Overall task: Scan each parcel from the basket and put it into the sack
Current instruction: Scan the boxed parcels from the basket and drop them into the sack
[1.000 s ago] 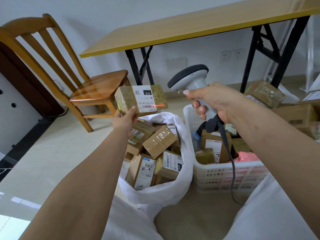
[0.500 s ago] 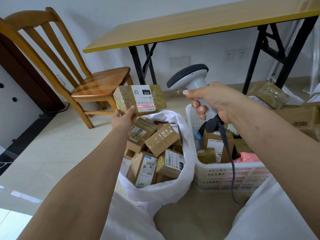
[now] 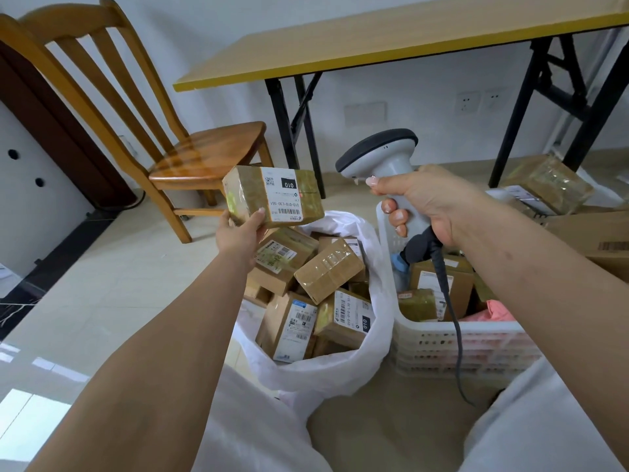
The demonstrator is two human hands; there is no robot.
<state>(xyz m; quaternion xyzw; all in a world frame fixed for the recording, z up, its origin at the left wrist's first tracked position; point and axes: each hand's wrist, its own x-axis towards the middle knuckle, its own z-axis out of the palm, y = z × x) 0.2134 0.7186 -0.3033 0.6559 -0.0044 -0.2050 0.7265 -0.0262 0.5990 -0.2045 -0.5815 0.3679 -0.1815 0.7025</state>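
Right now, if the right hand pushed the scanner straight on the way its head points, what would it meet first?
Probably the parcel held up by the left hand: the scanner in the right hand faces its label. Depth between them is unclear.

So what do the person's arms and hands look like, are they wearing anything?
Both forearms are bare: no sleeves, gloves, watch or rings show. The left hand and the right hand have pale, glossy painted nails. Light, whitish clothing shows at the bottom of the picture.

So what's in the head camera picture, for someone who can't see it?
A left hand holds a taped parcel above a white sack of parcels. The right hand grips a scanner over a white basket.
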